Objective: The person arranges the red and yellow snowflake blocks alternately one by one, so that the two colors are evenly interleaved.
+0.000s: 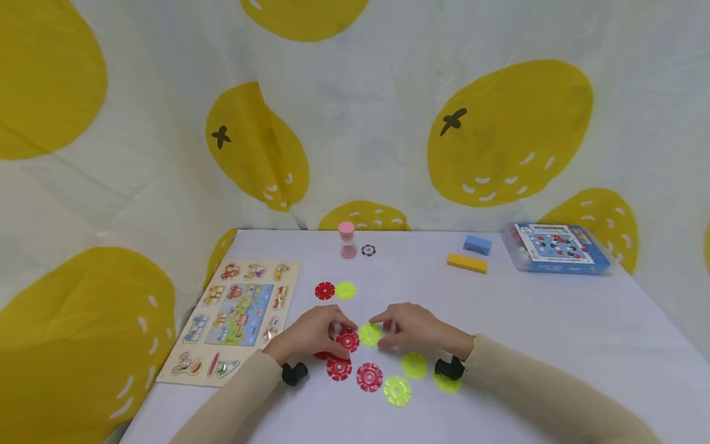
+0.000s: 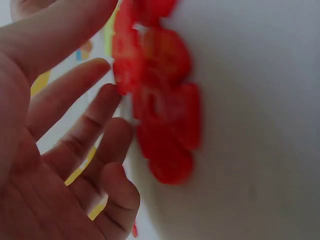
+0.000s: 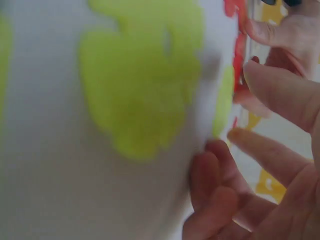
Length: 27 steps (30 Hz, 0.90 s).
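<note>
In the head view my left hand [image 1: 317, 330] curves thumb and index finger round the edge of a red notched plastic disc [image 1: 347, 340]. Facing it, my right hand [image 1: 412, 327] has thumb and index fingertips at opposite edges of a yellow-green notched disc [image 1: 370, 335]. These two discs lie side by side. Nearer the body are more red discs [image 1: 369, 377], one partly hidden under the left hand, and several yellow-green discs [image 1: 397, 391]. In the left wrist view, red discs [image 2: 165, 110] lie beside the fingers; the right wrist view shows a blurred yellow-green disc [image 3: 145, 85] close up.
Beyond the hands, another red disc [image 1: 324, 290] touches a yellow-green disc [image 1: 346, 290]. A wooden picture puzzle board [image 1: 285, 277] lies left. Farther back stand a pink hourglass [image 1: 346, 240], a poker chip [image 1: 368, 250], blue block [image 1: 477, 245], yellow block [image 1: 467, 263] and boxed set [image 1: 560, 250].
</note>
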### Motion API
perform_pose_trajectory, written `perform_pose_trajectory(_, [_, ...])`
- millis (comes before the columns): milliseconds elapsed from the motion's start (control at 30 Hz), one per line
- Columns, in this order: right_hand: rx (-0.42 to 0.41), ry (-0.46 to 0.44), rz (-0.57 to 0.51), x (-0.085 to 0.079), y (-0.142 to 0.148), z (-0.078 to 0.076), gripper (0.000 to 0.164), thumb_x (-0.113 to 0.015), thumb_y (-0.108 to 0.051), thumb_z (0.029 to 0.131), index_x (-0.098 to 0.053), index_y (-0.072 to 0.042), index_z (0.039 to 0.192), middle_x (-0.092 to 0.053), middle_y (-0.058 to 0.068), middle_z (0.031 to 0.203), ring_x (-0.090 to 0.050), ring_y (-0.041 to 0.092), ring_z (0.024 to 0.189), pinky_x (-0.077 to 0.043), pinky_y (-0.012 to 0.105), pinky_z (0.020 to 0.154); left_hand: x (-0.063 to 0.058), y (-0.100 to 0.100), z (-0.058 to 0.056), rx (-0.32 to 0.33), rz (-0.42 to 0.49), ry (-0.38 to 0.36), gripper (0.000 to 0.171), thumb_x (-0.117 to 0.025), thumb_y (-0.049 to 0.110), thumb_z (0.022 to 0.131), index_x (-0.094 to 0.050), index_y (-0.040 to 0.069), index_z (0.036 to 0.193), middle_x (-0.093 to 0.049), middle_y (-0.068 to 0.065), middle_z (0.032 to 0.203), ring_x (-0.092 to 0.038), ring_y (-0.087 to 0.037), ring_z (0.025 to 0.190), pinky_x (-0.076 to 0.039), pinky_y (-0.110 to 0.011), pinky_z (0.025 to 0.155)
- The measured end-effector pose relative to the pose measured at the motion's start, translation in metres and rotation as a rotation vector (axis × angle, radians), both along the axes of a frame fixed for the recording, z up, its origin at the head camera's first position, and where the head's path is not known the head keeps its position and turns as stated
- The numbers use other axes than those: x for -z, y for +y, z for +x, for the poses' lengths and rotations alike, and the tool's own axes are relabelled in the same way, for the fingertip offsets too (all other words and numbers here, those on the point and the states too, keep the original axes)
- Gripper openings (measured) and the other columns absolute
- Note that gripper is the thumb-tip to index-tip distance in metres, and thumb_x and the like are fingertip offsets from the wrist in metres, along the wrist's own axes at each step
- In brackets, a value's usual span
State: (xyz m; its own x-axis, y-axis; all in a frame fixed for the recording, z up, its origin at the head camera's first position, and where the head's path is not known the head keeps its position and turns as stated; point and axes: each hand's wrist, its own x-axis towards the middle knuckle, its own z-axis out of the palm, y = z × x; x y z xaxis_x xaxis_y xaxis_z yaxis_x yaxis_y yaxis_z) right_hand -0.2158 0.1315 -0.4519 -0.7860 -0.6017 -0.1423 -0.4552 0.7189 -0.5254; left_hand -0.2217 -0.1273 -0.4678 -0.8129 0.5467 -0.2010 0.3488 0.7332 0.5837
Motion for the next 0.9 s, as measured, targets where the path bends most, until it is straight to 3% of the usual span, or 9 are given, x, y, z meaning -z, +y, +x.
perform_pose_trajectory(200, [0.027, 0.055, 0.018, 0.007, -0.012, 0.004, 0.048, -0.077, -0.040, 0.076, -0.066, -0.026, 0.120, -0.056, -0.004, 0.083, -0.047, 0.008, 0.068, -0.038, 0.023, 0.059, 0.000, -0.001, 0.001, -0.033, 0.005, 0.020, 0.041, -0.082, 0.039, 0.069, -0.069, 0.036, 0.108, -0.060, 0.011, 0.093, -0.051, -0.012, 0.083, -0.045, -0.022, 0.065])
perform_pose_trajectory(433, [0.083, 0.015, 0.097, 0.003, -0.019, 0.004, 0.043, -0.081, -0.037, 0.072, -0.062, -0.020, 0.107, -0.055, -0.004, 0.083, -0.048, 0.011, 0.072, -0.038, 0.028, 0.064, 0.001, 0.005, 0.000, -0.071, 0.013, -0.022, 0.037, -0.084, 0.039, 0.067, -0.062, 0.035, 0.096, -0.057, 0.010, 0.091, -0.050, -0.011, 0.085, -0.045, -0.023, 0.070])
perform_pose_trajectory(667, [0.071, -0.025, 0.105, -0.002, -0.021, 0.000, 0.042, -0.081, -0.031, 0.073, -0.053, -0.020, 0.102, -0.056, -0.005, 0.081, -0.048, 0.011, 0.071, -0.038, 0.028, 0.063, 0.001, 0.007, 0.000, -0.039, 0.057, -0.036, 0.036, -0.082, 0.036, 0.071, -0.063, 0.040, 0.101, -0.060, 0.011, 0.094, -0.054, -0.011, 0.085, -0.050, -0.023, 0.064])
perform_pose_trajectory(900, [0.060, -0.077, 0.034, 0.003, -0.016, -0.003, 0.034, -0.073, -0.029, 0.082, -0.058, -0.025, 0.113, -0.059, -0.008, 0.080, -0.051, 0.012, 0.072, -0.041, 0.029, 0.065, 0.005, 0.002, 0.000, -0.086, 0.100, -0.077, 0.038, -0.082, 0.032, 0.072, -0.070, 0.039, 0.108, -0.061, 0.007, 0.085, -0.055, -0.013, 0.072, -0.047, -0.025, 0.052])
